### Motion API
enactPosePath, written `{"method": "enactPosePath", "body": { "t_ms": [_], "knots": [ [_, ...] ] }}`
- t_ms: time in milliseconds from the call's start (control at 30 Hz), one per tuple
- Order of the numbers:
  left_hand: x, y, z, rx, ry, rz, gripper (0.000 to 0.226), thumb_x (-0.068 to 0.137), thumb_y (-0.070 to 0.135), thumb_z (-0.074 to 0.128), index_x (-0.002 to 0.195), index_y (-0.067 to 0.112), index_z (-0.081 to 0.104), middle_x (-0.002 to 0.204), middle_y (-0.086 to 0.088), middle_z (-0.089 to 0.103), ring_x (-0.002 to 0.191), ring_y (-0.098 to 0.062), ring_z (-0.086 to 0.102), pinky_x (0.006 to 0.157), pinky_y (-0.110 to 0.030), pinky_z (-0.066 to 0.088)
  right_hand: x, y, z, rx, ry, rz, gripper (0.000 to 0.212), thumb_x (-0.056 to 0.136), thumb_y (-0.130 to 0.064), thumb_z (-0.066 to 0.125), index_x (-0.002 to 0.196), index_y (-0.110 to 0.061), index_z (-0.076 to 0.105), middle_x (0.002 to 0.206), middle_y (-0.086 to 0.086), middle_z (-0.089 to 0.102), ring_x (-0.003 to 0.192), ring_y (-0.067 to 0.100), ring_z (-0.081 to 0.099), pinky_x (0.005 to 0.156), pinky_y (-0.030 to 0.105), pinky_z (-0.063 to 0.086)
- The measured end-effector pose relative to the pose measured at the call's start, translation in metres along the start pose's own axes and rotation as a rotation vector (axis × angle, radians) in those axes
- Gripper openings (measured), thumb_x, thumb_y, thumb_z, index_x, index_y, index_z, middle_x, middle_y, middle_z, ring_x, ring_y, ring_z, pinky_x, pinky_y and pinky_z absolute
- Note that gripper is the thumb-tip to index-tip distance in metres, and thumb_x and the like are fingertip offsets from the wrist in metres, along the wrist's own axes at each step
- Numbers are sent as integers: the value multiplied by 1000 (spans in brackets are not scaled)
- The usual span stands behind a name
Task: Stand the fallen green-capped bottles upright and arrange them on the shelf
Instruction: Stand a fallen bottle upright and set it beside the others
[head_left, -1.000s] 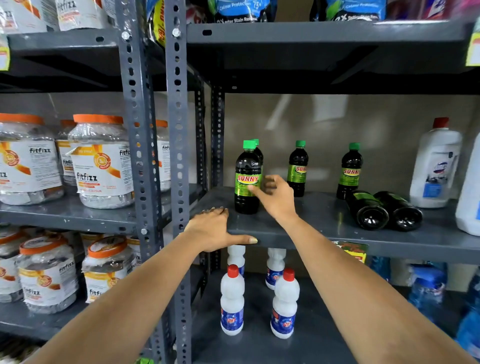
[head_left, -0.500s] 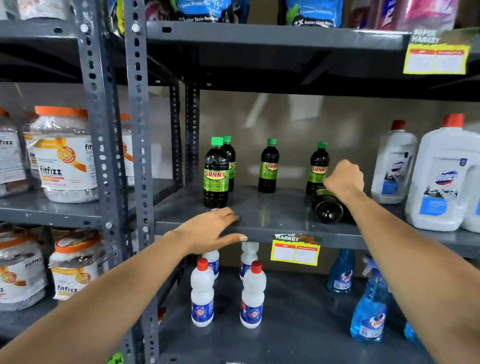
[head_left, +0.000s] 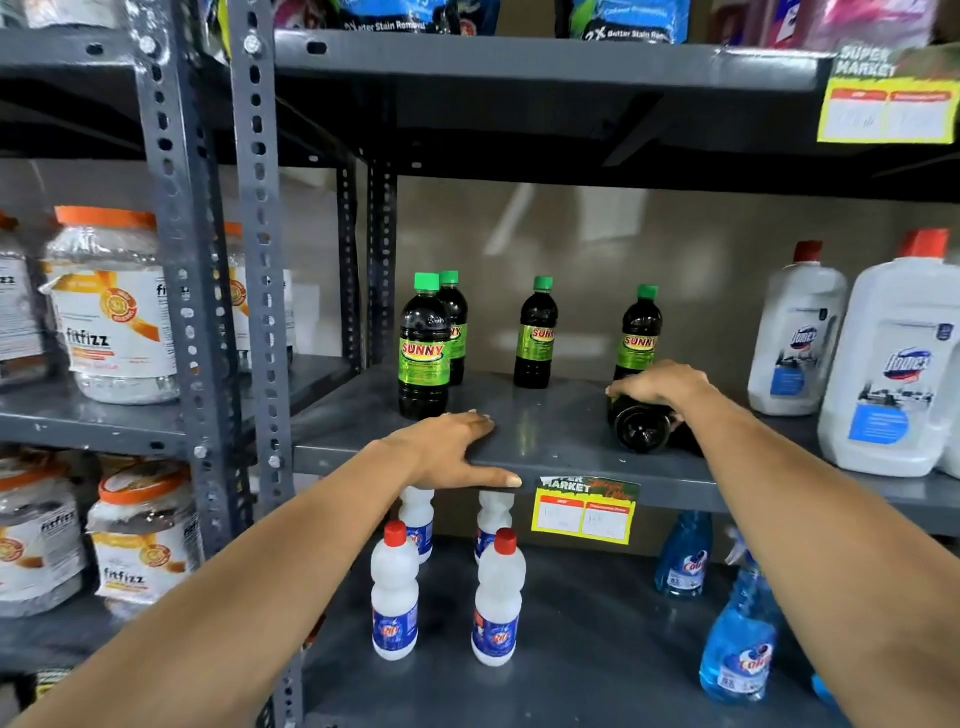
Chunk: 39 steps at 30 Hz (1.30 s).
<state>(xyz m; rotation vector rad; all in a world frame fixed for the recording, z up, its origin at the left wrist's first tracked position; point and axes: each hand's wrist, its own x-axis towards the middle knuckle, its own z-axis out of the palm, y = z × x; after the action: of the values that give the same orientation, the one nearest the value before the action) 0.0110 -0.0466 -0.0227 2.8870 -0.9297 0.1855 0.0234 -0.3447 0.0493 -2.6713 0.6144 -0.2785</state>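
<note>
Since half a second ago, right hand (head_left: 662, 387) now wraps over the fallen bottle (head_left: 641, 428), base pointing to 6 o'clock. Left hand (head_left: 449, 452) rests flat and empty on shelf (head_left: 545, 441) edge.

A person's right hand (head_left: 658, 385) closes over a fallen dark bottle (head_left: 643, 427) lying on a grey metal shelf (head_left: 545, 441), its round base turned toward the camera at about 3 o'clock from the frame's centre. The left hand (head_left: 451, 451) lies flat on the shelf's front edge, thumb stretched along the lip, just in front of the nearest upright green-capped bottle (head_left: 425, 347). Three more green-capped bottles stand behind, toward 12 o'clock. White jugs (head_left: 893, 364) stand at far right. A yellow price tag (head_left: 583, 512) hangs at 6 o'clock from the edge; red-capped white bottles (head_left: 496, 603) stand on the tier below.
</note>
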Motion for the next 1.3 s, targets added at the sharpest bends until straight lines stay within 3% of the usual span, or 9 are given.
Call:
{"method": "enactPosePath", "body": {
  "t_ms": [233,333,567,667,767,833,1067,1200,1300],
  "knots": [
    [-1,2,1,-21,29,-16,127,55,102,31,151,18,25,158,3,25,141,-18,25,114,-39,26,-19,-16,36,434,335,-132,69,65,-73,60,98,-12,58,102,12,67,98,36,63,72,32,41],
    [-1,1,1,-41,44,-16,127,55,102,32,150,18,27,157,4,26,140,-16,25,114,-37,24,-30,-29,56,578,423,-304,64,72,-70,61,105,-15,54,91,4,64,93,32,64,70,31,37],
    [-5,4,5,104,130,-33,122,59,101,23,149,19,30,155,4,32,136,-17,35,106,-40,38,-33,-41,79,615,381,-488,58,75,-60,67,108,-16,47,91,-6,58,82,14,53,70,30,41],
    [-11,7,13,213,248,-65,120,61,100,12,147,19,34,154,3,34,134,-17,39,95,-39,45,-29,-40,79,717,266,-477,52,78,-47,70,115,-17,50,99,-6,61,91,14,58,78,31,46],
    [-16,10,24,217,356,-115,120,61,99,5,146,21,37,153,5,35,137,-12,33,96,-35,43,-25,-38,79,857,152,-454,48,80,-28,71,123,-19,52,109,-3,65,104,18,61,87,31,46],
    [-19,11,29,199,409,-142,119,61,99,4,145,21,40,152,6,37,138,-10,32,98,-33,42,-26,-38,79,855,177,-459,54,76,-30,76,123,-19,51,109,-3,65,101,17,62,88,32,48],
    [-21,12,30,172,425,-152,115,63,98,9,145,23,39,153,8,35,138,-9,30,102,-32,38,-18,-39,82,944,6,-474,61,73,-22,79,124,-22,45,112,-1,63,104,18,61,91,35,47],
    [-21,10,31,167,417,-162,115,63,99,10,146,25,37,153,9,33,138,-9,31,102,-32,38,-20,-39,83,933,35,-493,71,63,-34,86,117,-27,42,101,-15,59,93,2,57,76,22,43],
    [-20,11,29,175,411,-171,115,62,99,9,147,26,36,153,10,33,137,-9,32,101,-33,39,-17,-39,84,997,-79,-515,61,71,-17,78,119,-27,41,104,-12,60,103,14,60,81,26,42]
  ]
}}
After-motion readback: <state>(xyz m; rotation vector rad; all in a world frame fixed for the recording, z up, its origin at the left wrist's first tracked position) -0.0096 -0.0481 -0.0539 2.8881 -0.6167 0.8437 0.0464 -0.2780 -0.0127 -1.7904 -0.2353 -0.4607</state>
